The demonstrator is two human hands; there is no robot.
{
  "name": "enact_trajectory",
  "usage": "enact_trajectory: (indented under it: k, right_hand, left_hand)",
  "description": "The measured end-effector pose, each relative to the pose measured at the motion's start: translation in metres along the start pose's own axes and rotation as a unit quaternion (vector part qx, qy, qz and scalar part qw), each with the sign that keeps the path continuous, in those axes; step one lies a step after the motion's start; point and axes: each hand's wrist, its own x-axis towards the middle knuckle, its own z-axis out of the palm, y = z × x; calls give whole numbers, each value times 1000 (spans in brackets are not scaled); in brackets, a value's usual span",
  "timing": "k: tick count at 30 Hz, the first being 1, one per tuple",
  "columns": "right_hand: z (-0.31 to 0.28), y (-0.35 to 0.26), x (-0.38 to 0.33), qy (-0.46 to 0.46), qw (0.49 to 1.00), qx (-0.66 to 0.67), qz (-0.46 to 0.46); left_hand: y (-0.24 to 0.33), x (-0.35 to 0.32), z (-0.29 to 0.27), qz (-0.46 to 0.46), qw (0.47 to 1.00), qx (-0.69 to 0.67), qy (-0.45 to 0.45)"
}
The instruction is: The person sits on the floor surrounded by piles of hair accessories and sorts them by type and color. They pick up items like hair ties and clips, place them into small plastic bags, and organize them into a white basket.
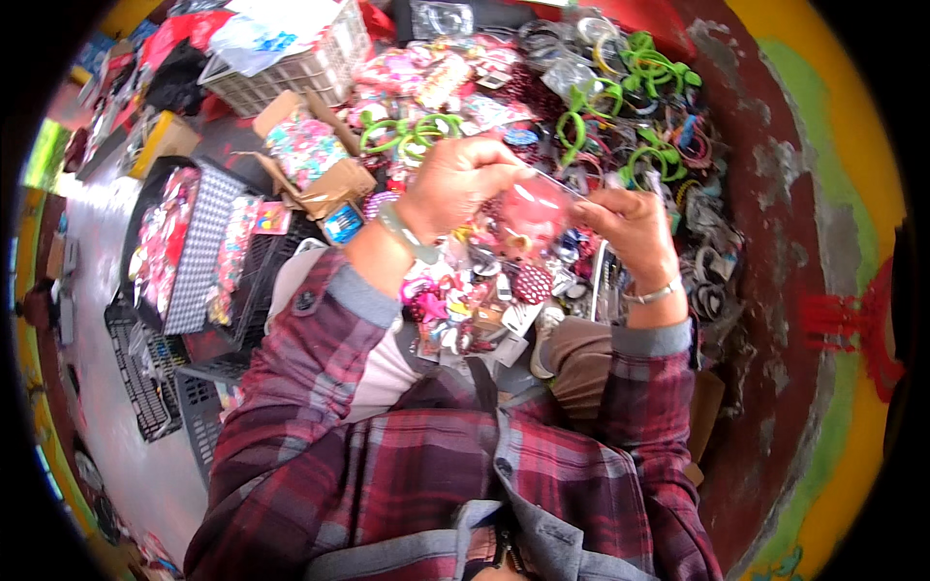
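**Two hands on a pink packet above a heap of trinkets**

Closest in, a plaid red shirt [436,484] with grey cuffs fills the lower part of the view, both sleeves rising toward the middle. The left hand [455,179], a pale bangle on its wrist, is curled with its fingertips pinched on the upper edge of a small clear packet [535,213] that holds something pink. The right hand [635,228], a silvery bracelet at its wrist, grips the packet's other side, fingers closed over it. The packet hangs between the two hands, above the goods.

Just beneath them lies a dense pile of carded hair clips and small ornaments [465,300]. Farther on, green headbands [639,68] lie among dark hoops and bangles. To the left stand an open cardboard box [310,155] of bright pieces, black crates [155,387] and a white wire basket [310,68]. A worn dark-red wall [775,252] curves along the right, edged with yellow and green paint
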Motion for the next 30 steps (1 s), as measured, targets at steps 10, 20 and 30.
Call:
enact_trajectory:
  k: [10,20,30]
  right_hand:
    - [6,-2,0,-3,998,45,-36]
    - [19,0,4,-9,992,111,-67]
    - [28,8,6,-49,991,104,-74]
  left_hand:
    - [1,-3,-12,15,999,43,23]
    - [9,-16,-24,83,988,111,62]
    - [13,-34,-27,29,987,124,96]
